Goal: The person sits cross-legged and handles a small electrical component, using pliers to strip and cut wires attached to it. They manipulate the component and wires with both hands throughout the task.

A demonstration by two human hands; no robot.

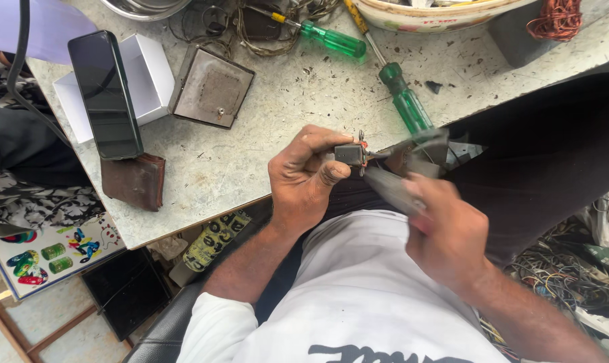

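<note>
Left hand [304, 178] pinches a small grey part [350, 154] between thumb and fingers, just above the bench [284, 101] edge. Right hand [445, 235], blurred, is closed around a grey tool [392, 188] touching the part.

The scene is seen by one head-worn camera, looking steeply down, close above the workbench [297, 101] near edge.

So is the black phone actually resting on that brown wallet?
Touching. The head view shows the lower end of the black phone lying over the top edge of the brown wallet, with no gap between them.
</note>
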